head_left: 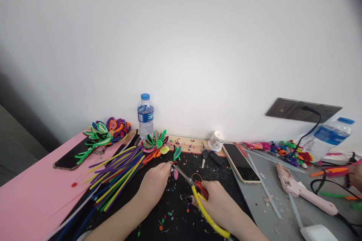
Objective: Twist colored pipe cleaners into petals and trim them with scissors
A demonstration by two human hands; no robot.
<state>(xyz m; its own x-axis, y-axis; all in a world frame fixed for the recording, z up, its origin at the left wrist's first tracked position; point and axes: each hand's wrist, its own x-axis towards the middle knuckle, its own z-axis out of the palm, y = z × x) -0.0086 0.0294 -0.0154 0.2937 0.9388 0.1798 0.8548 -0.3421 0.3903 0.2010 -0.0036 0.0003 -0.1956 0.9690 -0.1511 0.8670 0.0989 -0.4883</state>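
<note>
My left hand [158, 180] is closed in a pinch over the black mat [158, 222]. What its fingertips hold is too small to make out. My right hand [216, 199] grips pliers [207, 214] with yellow and red handles and a long slim metal nose. The nose tips reach to the left fingertips. Just below them is a small pink piece [175, 174]. Beyond my left hand lie a green pipe-cleaner loop [177, 152] and a striped pipe-cleaner flower [155, 141]. A bundle of pipe cleaners [118, 179] spreads to the left.
A water bottle [146, 116], paper cup [217, 141] and keys [204, 155] stand or lie near the wall. Phones [241, 163] flank the mat. At right are a pink glue gun [308, 194], its cord, and another person's hand [355, 176]. Bits and small pompoms litter the mat.
</note>
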